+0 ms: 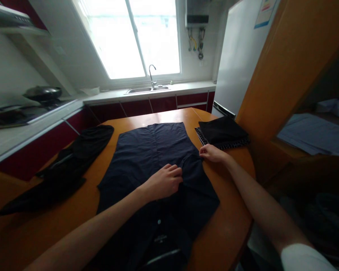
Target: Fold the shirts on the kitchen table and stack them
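Note:
A dark navy button-up shirt (135, 162) lies spread out on the wooden table, its collar end toward me and its hem at the far side. A small white button shows near the collar. My left hand (165, 182) rests on the middle of the shirt, fingers curled down and closed on the cloth; the fingertips are partly hidden. At the shirt's right edge, my right hand (211, 153) pinches the fabric between thumb and fingers. Creases run through the cloth between the two hands. Just beyond the right hand lies a folded black cloth item (223, 131) with a patterned edge.
The orange-brown table (228, 210) has a rounded right edge. A crumpled black garment (76, 154) lies along its left side. Beyond are a counter with a sink (139, 90), a stove with a pan (42, 93), and a fridge (235, 56). Papers (316, 133) lie on a shelf at right.

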`<state>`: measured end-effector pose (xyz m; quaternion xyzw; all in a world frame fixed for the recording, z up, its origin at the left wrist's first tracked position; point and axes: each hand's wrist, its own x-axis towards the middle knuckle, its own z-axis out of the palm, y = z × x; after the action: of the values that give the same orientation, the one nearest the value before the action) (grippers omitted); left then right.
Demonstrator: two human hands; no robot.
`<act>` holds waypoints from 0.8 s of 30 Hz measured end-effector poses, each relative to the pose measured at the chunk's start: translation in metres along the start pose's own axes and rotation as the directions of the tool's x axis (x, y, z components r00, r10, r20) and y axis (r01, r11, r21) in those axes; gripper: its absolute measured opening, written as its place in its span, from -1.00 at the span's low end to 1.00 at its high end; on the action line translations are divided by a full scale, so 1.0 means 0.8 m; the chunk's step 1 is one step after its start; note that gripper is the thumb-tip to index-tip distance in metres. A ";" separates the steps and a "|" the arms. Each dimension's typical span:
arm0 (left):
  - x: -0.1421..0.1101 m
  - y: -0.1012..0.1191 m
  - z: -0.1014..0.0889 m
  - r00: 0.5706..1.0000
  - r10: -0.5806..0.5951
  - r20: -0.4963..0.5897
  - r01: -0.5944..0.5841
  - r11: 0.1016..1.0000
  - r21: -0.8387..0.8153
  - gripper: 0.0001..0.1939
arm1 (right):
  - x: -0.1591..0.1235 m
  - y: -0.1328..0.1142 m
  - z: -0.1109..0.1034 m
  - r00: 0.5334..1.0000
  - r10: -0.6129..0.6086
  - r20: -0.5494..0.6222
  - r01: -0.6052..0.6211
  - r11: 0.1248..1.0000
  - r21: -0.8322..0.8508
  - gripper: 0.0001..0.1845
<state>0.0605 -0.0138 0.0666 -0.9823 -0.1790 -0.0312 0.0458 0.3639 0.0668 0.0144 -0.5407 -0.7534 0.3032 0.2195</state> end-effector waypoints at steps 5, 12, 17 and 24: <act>0.036 0.031 -0.007 0.994 0.086 -0.068 -0.092 0.991 -0.099 -0.77 | -0.008 0.004 -0.012 0.997 -0.037 0.071 0.031 0.996 0.082 -0.79; 0.082 0.062 0.020 0.958 0.277 -0.075 -0.284 0.953 -0.102 -0.76 | -0.008 0.007 -0.009 0.996 -0.040 0.082 0.035 0.998 0.061 -0.85; 0.087 0.068 0.032 0.943 0.322 -0.080 -0.326 0.944 -0.050 -0.91 | -0.006 0.010 -0.005 0.999 -0.033 0.043 0.034 0.999 -0.024 -0.83; 0.084 0.070 0.032 0.922 0.379 -0.080 -0.387 0.912 -0.140 -0.94 | -0.010 0.002 -0.017 0.999 0.042 -0.029 -0.047 0.971 -0.233 -0.73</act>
<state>0.1442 -0.0398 0.0423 -0.9977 0.0211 -0.0606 -0.0198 0.3763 0.0624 0.0228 -0.5831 -0.7687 0.2111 0.1566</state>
